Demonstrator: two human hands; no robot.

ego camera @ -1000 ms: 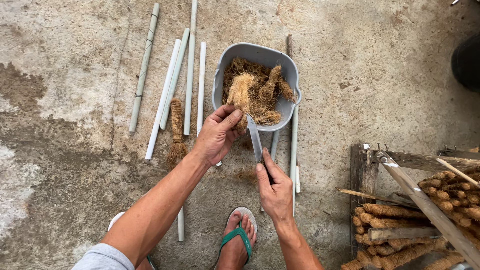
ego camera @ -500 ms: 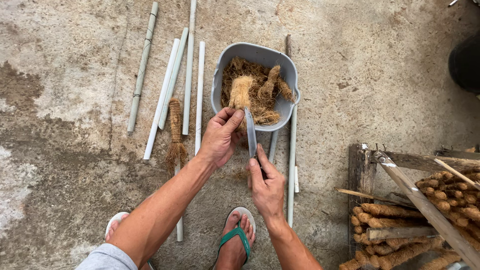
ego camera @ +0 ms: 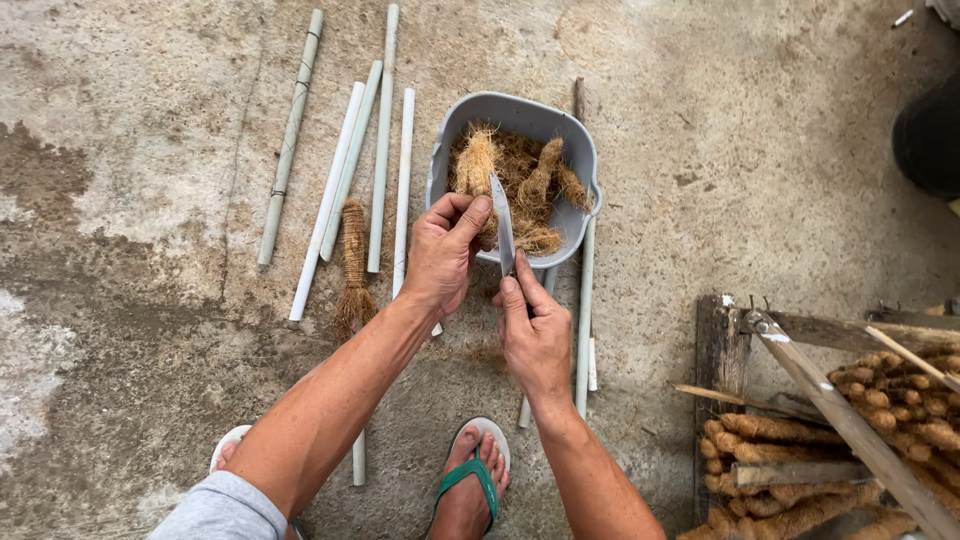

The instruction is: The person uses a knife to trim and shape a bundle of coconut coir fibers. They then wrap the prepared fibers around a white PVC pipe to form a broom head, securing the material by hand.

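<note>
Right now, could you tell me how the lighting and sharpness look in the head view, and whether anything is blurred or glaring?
Head view: soft, even daylight with only faint shadows under the grey basin; no glare, not even on the knife blade; left hand and right hand are sharp, without motion blur; the pale pipes splay slightly toward the edges, which suggests mild wide-angle distortion.

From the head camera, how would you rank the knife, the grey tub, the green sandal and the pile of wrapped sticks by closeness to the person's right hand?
1. Knife: held in the right hand, blade pointing up.
2. Grey tub: just above the hand.
3. Green sandal: below, on the foot.
4. Pile of wrapped sticks: far right, by the wooden frame.
</note>
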